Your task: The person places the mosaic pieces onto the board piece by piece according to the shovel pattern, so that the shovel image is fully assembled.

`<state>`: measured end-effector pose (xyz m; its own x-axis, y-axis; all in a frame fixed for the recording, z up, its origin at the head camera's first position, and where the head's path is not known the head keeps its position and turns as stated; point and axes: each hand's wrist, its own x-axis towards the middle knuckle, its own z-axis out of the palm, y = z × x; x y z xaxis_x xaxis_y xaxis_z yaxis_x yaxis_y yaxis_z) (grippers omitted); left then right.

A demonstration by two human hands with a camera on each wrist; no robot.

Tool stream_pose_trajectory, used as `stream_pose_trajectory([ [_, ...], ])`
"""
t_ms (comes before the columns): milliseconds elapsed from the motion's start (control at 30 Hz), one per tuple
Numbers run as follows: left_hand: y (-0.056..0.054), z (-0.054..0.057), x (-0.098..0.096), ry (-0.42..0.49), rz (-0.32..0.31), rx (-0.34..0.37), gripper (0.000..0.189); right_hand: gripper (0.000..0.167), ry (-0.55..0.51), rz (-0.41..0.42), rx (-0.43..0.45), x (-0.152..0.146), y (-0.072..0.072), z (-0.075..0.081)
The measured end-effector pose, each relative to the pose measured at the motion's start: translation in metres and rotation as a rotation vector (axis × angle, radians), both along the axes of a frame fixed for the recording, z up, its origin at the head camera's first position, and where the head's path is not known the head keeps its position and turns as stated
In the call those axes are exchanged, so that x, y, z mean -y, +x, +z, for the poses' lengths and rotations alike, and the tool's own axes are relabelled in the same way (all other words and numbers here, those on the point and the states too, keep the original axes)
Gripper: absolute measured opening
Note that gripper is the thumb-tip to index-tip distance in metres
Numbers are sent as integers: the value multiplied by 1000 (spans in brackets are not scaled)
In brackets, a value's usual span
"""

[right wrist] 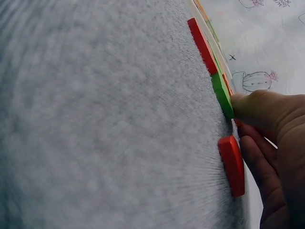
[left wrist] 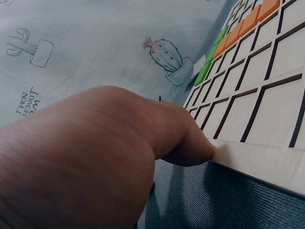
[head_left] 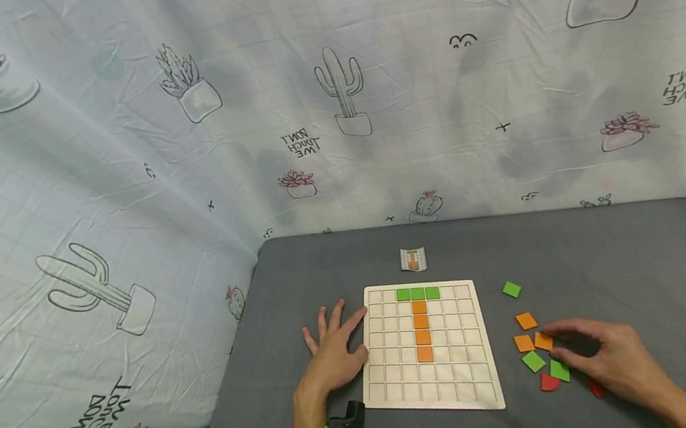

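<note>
Splayed left hand (head_left: 331,361) touches one board (head_left: 464,373); right hand (head_left: 612,356), hold unclear, sits beside eight loose tiles (head_left: 534,362).

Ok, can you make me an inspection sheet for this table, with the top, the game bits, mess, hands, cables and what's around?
Surface: dark grey tabletop.
Job's things: pale gridded board; three green tiles in its far row, four orange tiles in a column from the middle one; small picture card beyond the board; loose pieces in green, orange and red to its right.
Clutter: nothing seen.
Hands: left hand touches the board's left edge; right hand is at a loose orange piece, grip unclear.
Cables: nothing seen.
Surroundings: cactus-print sheet behind and left of the table.
</note>
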<state>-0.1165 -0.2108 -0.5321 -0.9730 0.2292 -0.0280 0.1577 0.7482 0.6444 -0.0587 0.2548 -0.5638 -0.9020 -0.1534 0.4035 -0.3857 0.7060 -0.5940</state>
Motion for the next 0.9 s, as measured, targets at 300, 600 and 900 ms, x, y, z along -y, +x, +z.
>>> stream_pose_trajectory([
  [300,-1,0,0,-3,1,2,71,46,-26,-13,-26,0,-1,-1],
  [600,-1,-1,0,5,3,1,71,48,-80,-47,3,-6,1,12],
  [900,-2,-1,-1,4,6,2,71,49,-128,-55,-8,0,9,29],
])
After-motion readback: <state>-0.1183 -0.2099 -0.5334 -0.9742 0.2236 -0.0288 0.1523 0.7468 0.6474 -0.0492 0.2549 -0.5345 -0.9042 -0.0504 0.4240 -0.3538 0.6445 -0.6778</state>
